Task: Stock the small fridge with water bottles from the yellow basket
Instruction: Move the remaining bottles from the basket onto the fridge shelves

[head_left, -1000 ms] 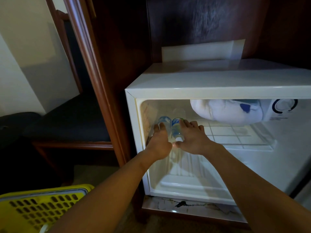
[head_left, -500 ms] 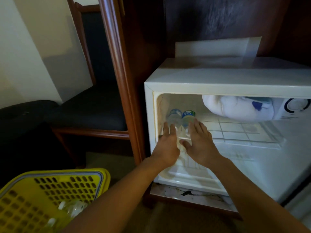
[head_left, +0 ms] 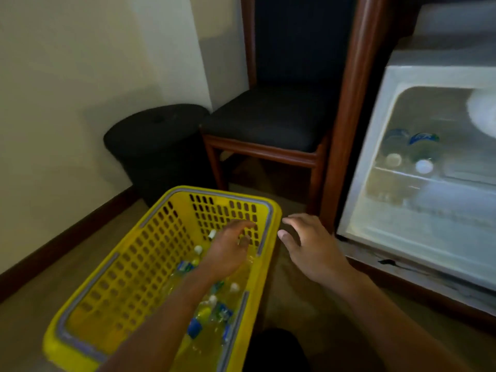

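The yellow basket (head_left: 128, 267) stands on the floor at lower left and holds several clear water bottles (head_left: 214, 310) with white caps. My left hand (head_left: 228, 248) hovers over the bottles inside the basket, fingers apart, holding nothing. My right hand (head_left: 308, 245) is open just right of the basket's rim, above the floor. The small white fridge (head_left: 381, 108) stands open at the right. Two water bottles (head_left: 422, 154) lie side by side on its upper shelf, caps toward me.
A wooden chair with a dark seat (head_left: 268, 119) stands behind the basket. A round black bin (head_left: 158, 149) sits against the wall to its left. A brown wooden cabinet post (head_left: 351, 103) runs beside the fridge. A white bundle (head_left: 483, 111) fills the fridge's upper right.
Both hands have left the two bottles on the fridge shelf and come back down to the left, toward the basket. My view has swung left and down.
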`<state>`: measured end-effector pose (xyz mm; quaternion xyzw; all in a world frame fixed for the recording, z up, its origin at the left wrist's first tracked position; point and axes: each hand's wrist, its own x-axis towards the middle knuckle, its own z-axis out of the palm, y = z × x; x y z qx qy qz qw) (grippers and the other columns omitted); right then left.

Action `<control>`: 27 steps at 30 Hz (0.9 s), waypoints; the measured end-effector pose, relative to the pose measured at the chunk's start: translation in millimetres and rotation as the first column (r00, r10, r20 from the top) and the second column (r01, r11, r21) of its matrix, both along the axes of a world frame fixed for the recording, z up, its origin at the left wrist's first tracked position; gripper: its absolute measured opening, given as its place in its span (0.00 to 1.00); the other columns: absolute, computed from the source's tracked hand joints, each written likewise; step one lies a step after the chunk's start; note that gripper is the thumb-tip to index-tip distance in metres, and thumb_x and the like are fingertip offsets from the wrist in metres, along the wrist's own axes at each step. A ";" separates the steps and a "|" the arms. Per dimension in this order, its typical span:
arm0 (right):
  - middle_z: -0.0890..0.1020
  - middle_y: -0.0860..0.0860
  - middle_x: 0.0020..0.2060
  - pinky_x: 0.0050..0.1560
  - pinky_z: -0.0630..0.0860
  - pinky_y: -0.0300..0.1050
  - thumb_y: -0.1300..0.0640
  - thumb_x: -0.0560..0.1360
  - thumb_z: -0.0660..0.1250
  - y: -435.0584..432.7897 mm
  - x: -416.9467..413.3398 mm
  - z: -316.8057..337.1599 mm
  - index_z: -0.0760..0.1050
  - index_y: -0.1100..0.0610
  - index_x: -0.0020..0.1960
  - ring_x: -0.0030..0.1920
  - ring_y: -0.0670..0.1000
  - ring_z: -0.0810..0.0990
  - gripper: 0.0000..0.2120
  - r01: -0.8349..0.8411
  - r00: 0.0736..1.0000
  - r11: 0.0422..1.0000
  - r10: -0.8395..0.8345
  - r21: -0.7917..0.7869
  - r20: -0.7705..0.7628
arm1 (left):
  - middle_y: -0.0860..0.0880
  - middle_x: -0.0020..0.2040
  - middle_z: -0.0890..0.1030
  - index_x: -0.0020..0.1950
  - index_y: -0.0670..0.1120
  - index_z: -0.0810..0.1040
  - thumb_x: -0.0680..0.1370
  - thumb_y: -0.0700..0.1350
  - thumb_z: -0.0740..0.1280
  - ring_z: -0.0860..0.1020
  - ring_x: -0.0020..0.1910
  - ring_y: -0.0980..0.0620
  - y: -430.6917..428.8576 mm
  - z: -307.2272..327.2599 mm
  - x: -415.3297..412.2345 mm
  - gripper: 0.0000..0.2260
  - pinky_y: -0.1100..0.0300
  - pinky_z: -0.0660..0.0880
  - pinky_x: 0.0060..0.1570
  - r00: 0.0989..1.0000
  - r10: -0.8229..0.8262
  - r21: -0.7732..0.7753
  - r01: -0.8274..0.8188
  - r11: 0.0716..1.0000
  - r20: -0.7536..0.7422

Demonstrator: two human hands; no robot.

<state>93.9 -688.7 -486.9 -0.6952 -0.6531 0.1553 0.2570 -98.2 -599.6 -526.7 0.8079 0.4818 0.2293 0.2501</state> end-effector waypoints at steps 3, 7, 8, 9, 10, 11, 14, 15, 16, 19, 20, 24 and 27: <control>0.70 0.48 0.69 0.68 0.65 0.47 0.45 0.82 0.58 30.2 -55.0 -17.9 0.69 0.52 0.72 0.71 0.49 0.65 0.21 -0.116 0.993 0.988 0.117 -0.106 0.000 | 0.49 0.68 0.76 0.69 0.50 0.76 0.82 0.42 0.64 0.77 0.63 0.49 23.2 -26.4 -66.4 0.15 0.56 0.75 0.58 0.979 0.040 -0.157 -0.072 0.985 -0.200; 0.71 0.53 0.68 0.65 0.69 0.50 0.49 0.82 0.59 70.1 -110.5 -51.6 0.70 0.56 0.70 0.69 0.54 0.67 0.20 -0.215 0.965 0.907 0.253 -0.361 0.063 | 0.44 0.66 0.77 0.68 0.44 0.76 0.81 0.41 0.64 0.78 0.59 0.46 47.7 -64.0 -127.6 0.15 0.58 0.75 0.52 0.931 -0.023 -0.350 -0.114 0.930 -0.364; 0.73 0.54 0.65 0.61 0.72 0.50 0.50 0.81 0.60 81.4 -124.5 -62.6 0.72 0.57 0.67 0.66 0.55 0.71 0.18 -0.219 0.959 0.872 0.274 -0.438 0.066 | 0.42 0.64 0.78 0.66 0.41 0.77 0.80 0.40 0.64 0.78 0.57 0.47 53.0 -75.5 -140.3 0.14 0.61 0.73 0.51 0.918 -0.048 -0.378 -0.113 0.919 -0.393; 0.75 0.56 0.61 0.55 0.75 0.49 0.52 0.80 0.61 90.9 -135.3 -71.2 0.74 0.58 0.62 0.60 0.56 0.75 0.14 -0.214 0.954 0.837 0.289 -0.504 0.075 | 0.40 0.61 0.79 0.63 0.38 0.77 0.80 0.38 0.64 0.78 0.56 0.47 56.6 -84.4 -149.4 0.12 0.63 0.70 0.47 0.905 -0.064 -0.398 -0.121 0.909 -0.420; 0.77 0.57 0.55 0.46 0.76 0.47 0.55 0.79 0.62 100.3 -145.5 -81.2 0.74 0.60 0.54 0.51 0.55 0.78 0.09 -0.212 0.946 0.795 0.314 -0.568 0.086 | 0.39 0.60 0.79 0.62 0.37 0.77 0.80 0.37 0.64 0.78 0.56 0.46 60.7 -96.0 -158.1 0.11 0.63 0.69 0.46 0.900 -0.067 -0.412 -0.129 0.902 -0.430; 0.78 0.56 0.47 0.38 0.73 0.44 0.58 0.79 0.62 108.7 -154.3 -89.6 0.73 0.60 0.48 0.42 0.53 0.77 0.04 -0.211 0.931 0.747 0.350 -0.631 0.103 | 0.40 0.60 0.79 0.63 0.38 0.76 0.81 0.38 0.64 0.78 0.57 0.45 65.1 -107.0 -164.0 0.12 0.63 0.69 0.46 0.901 -0.054 -0.422 -0.148 0.894 -0.431; 0.74 0.53 0.39 0.29 0.68 0.42 0.60 0.77 0.67 130.9 -177.4 -115.4 0.74 0.60 0.52 0.36 0.50 0.74 0.05 -0.187 0.859 0.617 0.480 -0.765 0.177 | 0.41 0.64 0.78 0.69 0.42 0.73 0.82 0.42 0.63 0.78 0.60 0.44 80.4 -136.4 -171.7 0.16 0.57 0.73 0.53 0.901 -0.037 -0.438 -0.174 0.882 -0.433; 0.76 0.54 0.41 0.32 0.71 0.43 0.58 0.76 0.69 136.9 -182.1 -122.5 0.75 0.61 0.56 0.39 0.51 0.76 0.10 -0.180 0.823 0.573 0.533 -0.799 0.197 | 0.41 0.64 0.77 0.70 0.41 0.72 0.82 0.43 0.63 0.77 0.60 0.43 83.9 -141.2 -169.4 0.16 0.54 0.74 0.55 0.899 -0.043 -0.460 -0.181 0.870 -0.435; 0.77 0.55 0.44 0.36 0.74 0.44 0.57 0.76 0.70 144.0 -188.4 -133.3 0.76 0.60 0.58 0.42 0.53 0.77 0.13 -0.174 0.788 0.525 0.582 -0.833 0.202 | 0.41 0.65 0.77 0.71 0.41 0.71 0.83 0.44 0.62 0.77 0.61 0.43 89.1 -150.9 -167.9 0.17 0.53 0.74 0.55 0.896 -0.048 -0.480 -0.191 0.856 -0.441; 0.79 0.57 0.57 0.48 0.78 0.48 0.59 0.75 0.69 153.6 -203.7 -155.7 0.74 0.60 0.67 0.52 0.56 0.80 0.21 -0.142 0.680 0.385 0.707 -0.912 0.193 | 0.40 0.67 0.74 0.72 0.39 0.69 0.83 0.46 0.61 0.74 0.65 0.40 97.3 -171.1 -155.0 0.19 0.53 0.71 0.61 0.886 -0.020 -0.486 -0.235 0.842 -0.463; 0.79 0.56 0.61 0.49 0.78 0.48 0.59 0.75 0.68 154.6 -206.0 -159.8 0.73 0.59 0.70 0.56 0.57 0.80 0.23 -0.124 0.639 0.348 0.745 -0.929 0.194 | 0.39 0.68 0.73 0.72 0.39 0.69 0.83 0.47 0.61 0.74 0.66 0.40 98.6 -175.1 -149.8 0.20 0.52 0.70 0.62 0.886 0.004 -0.474 -0.252 0.844 -0.464; 0.79 0.55 0.62 0.55 0.74 0.49 0.58 0.77 0.67 150.5 -206.1 -171.3 0.75 0.58 0.67 0.63 0.55 0.78 0.19 -0.103 0.458 0.325 0.854 -0.940 0.245 | 0.34 0.71 0.65 0.73 0.41 0.69 0.85 0.47 0.56 0.69 0.68 0.33 106.8 -199.7 -133.3 0.18 0.44 0.69 0.64 0.903 0.091 -0.550 -0.332 0.767 -0.419; 0.71 0.56 0.71 0.72 0.57 0.62 0.53 0.75 0.71 152.7 -210.2 -182.7 0.68 0.55 0.73 0.73 0.57 0.66 0.28 -0.066 0.398 0.296 0.883 -0.953 0.247 | 0.32 0.79 0.49 0.78 0.41 0.56 0.83 0.57 0.56 0.51 0.77 0.29 109.0 -209.7 -129.4 0.29 0.34 0.57 0.72 0.837 0.082 -0.513 -0.405 0.757 -0.541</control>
